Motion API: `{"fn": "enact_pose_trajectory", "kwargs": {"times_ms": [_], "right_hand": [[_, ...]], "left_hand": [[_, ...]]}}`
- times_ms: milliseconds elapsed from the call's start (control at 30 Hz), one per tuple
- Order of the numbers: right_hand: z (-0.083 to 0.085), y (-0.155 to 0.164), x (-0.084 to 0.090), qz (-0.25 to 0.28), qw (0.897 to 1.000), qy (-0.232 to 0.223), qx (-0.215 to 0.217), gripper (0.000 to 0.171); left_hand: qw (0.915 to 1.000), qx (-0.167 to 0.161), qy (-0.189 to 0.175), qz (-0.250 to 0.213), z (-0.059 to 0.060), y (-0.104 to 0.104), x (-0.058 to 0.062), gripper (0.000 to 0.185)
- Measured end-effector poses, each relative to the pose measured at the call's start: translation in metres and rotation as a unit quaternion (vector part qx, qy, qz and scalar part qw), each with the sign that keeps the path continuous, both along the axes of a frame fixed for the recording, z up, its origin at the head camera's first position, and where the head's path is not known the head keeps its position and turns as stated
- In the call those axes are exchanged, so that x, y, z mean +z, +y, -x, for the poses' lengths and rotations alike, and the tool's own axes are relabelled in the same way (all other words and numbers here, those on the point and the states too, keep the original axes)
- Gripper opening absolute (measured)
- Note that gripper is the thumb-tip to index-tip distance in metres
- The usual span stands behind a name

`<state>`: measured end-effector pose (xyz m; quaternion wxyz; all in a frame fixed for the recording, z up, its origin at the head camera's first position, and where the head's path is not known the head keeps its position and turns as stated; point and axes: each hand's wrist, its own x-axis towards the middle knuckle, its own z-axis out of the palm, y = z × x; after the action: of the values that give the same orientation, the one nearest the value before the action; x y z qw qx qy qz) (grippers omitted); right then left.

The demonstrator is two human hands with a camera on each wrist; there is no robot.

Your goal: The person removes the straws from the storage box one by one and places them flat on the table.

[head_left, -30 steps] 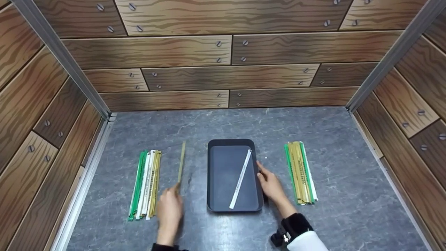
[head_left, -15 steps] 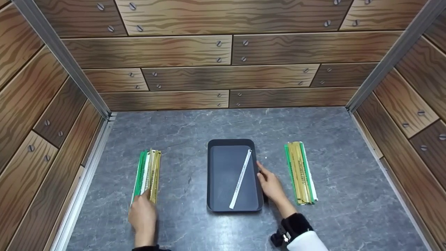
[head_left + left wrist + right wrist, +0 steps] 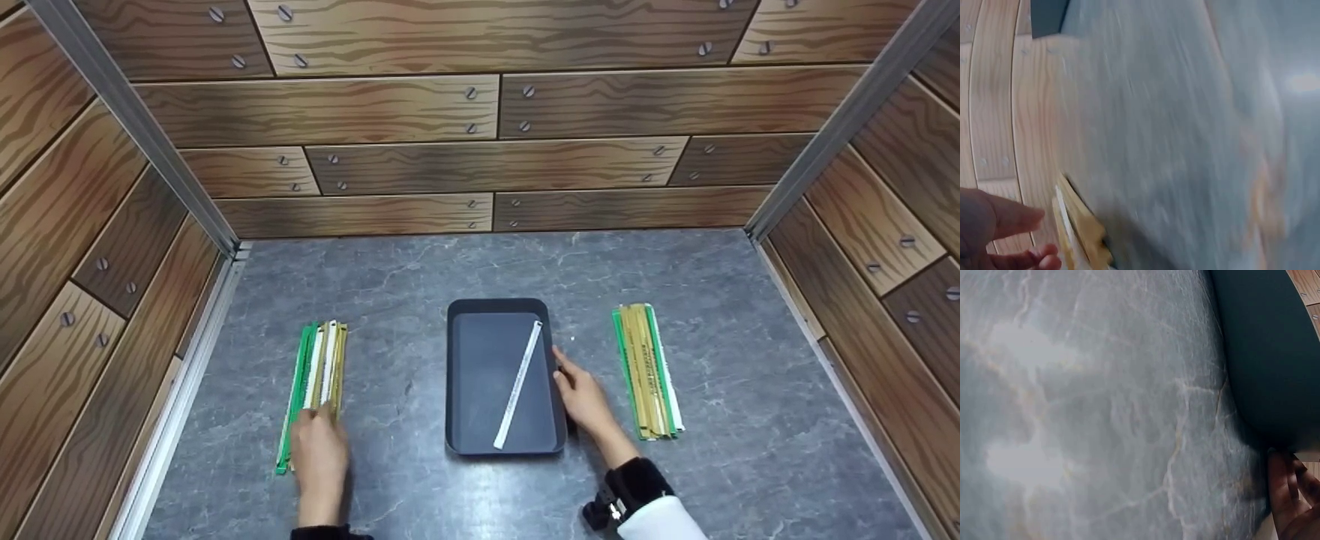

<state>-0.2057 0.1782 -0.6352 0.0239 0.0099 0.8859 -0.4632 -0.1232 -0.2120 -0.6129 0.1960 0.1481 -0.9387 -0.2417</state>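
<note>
The dark tray sits in the middle of the grey tabletop, with one white strip lying slantwise inside it. The right hand rests against the tray's right rim, fingers fairly straight and touching its wall, gripping nothing.

Left of the tray, well apart, lies the left bundle of green, white and tan strips. The left hand lies over its near end; whether the fingers pinch a strip or just press on it cannot be told, and the left wrist view is blurred.

A second ago that hand held a single tan strip up beside the tray; now that strip is back with the bundle. The right hand has not moved.

Right of the tray lies the right bundle. Count: one tray, two bundles, one loose strip.
</note>
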Motion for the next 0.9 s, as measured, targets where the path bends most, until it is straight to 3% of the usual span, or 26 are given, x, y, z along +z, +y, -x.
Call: {"fn": "enact_pose_trajectory", "kwargs": {"times_ms": [167,300,400,500,633,900], "right_hand": [[0.0,0.0,-0.001,-0.002,1.0,0.008,0.005,0.048],[0.0,0.0,-0.001,-0.003,1.0,0.009,0.001,0.048],[0.0,0.0,-0.001,-0.001,1.0,0.012,0.002,0.048],[0.0,0.0,-0.002,-0.002,1.0,0.017,0.002,0.048],[0.0,0.0,-0.002,-0.002,1.0,0.019,-0.003,0.048],[0.0,0.0,-0.002,0.007,1.0,0.015,-0.003,0.048]], "left_hand": [[0.9939,-0.102,0.042,0.009,0.004,0.04,0.001,0.025],[0.979,-0.191,0.07,0.003,0.006,0.084,0.002,0.03],[0.9654,-0.253,0.063,-0.005,0.004,0.12,0.005,0.031],[0.9551,-0.293,0.039,-0.014,0.003,0.149,0.007,0.03],[0.9489,-0.315,0.022,-0.008,0.006,0.175,0.002,0.029],[0.9544,-0.297,-0.023,0.015,0.017,0.188,-0.012,0.028]]}}
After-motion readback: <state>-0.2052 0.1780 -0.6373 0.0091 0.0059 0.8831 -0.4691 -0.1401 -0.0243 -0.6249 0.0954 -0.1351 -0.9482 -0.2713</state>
